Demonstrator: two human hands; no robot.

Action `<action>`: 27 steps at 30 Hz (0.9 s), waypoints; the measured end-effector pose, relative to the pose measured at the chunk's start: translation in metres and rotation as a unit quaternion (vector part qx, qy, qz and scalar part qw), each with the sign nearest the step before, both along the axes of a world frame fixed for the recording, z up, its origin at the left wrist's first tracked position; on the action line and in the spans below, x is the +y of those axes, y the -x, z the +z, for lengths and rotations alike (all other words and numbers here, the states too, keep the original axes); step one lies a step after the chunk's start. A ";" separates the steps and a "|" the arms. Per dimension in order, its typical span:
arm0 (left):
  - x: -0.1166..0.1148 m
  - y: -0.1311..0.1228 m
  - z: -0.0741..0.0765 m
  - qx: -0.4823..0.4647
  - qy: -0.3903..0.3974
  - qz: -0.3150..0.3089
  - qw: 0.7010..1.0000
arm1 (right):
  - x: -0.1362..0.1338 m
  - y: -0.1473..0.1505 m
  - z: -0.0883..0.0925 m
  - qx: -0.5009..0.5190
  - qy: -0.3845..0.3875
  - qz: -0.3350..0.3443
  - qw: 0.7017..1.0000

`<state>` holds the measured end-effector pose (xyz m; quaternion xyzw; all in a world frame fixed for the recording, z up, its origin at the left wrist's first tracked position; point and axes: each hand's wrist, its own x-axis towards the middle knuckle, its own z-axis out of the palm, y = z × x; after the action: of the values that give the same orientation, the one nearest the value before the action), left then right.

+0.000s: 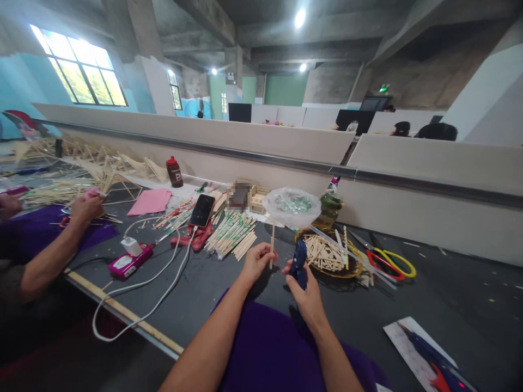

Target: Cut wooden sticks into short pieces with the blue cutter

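Note:
My left hand [257, 264] pinches an upright thin wooden stick [272, 244] between thumb and fingers. Close by on the right, my right hand [306, 294] is closed around a dark blue hand tool [300, 261]; its exact kind is hard to make out. The stick and the tool are a small gap apart. Just beyond my right hand stands a wicker basket [333, 276] of short cut wooden pieces [322, 250]. A pile of wrapped wooden chopsticks [229, 234] lies past my left hand. Purple cloth [265, 348] spreads beneath my forearms.
Scissors [394, 264] lie right of the basket. A glue gun [429, 354] rests on paper at lower right. A phone [201, 210], white cable [180, 277] and purple power strip [131, 262] are on the left. A co-worker's hand [87, 206] works at far left.

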<state>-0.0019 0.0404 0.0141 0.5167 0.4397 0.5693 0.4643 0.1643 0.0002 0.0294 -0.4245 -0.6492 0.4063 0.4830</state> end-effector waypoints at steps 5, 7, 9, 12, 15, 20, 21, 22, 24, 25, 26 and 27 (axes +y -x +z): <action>-0.004 -0.001 0.003 0.060 -0.024 0.017 0.998 | 0.000 -0.002 0.000 0.002 0.003 0.001 1.000; -0.003 -0.001 0.000 0.068 -0.029 0.010 0.997 | 0.001 -0.002 -0.001 0.003 0.006 0.002 1.000; -0.002 -0.001 -0.003 0.055 -0.028 0.005 0.998 | 0.001 -0.001 -0.002 0.007 0.007 0.004 1.000; 0.000 -0.002 -0.007 0.028 -0.013 0.006 1.000 | 0.001 -0.001 -0.003 0.011 0.007 0.006 1.000; 0.000 -0.003 -0.007 0.028 -0.012 0.007 1.000 | 0.001 -0.001 -0.003 0.007 0.007 0.002 1.000; 0.000 -0.002 -0.007 0.040 -0.032 0.011 0.999 | 0.000 -0.002 -0.001 0.002 0.005 0.001 1.000; 0.000 -0.002 -0.007 0.038 -0.031 0.014 0.999 | -0.001 -0.002 -0.001 0.002 0.003 0.001 1.000; 0.000 -0.003 -0.007 0.035 -0.030 0.019 0.999 | -0.001 -0.002 -0.002 0.000 0.001 0.000 1.000; 0.001 -0.003 -0.007 0.033 -0.026 0.026 0.999 | -0.001 -0.001 -0.001 -0.006 -0.004 -0.002 1.000; 0.001 -0.003 -0.006 0.031 -0.023 0.026 0.999 | -0.001 -0.001 -0.001 -0.009 -0.007 -0.003 1.000; 0.001 -0.004 -0.006 0.027 -0.021 0.024 0.999 | -0.002 0.000 0.000 -0.010 -0.010 -0.004 1.000; 0.001 -0.004 -0.006 0.022 -0.017 0.021 0.999 | -0.002 0.000 0.001 -0.012 -0.013 -0.003 1.000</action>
<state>0.0017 0.0414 0.0084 0.5276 0.4509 0.5747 0.4336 0.1647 -0.0018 0.0300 -0.4252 -0.6587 0.3913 0.4818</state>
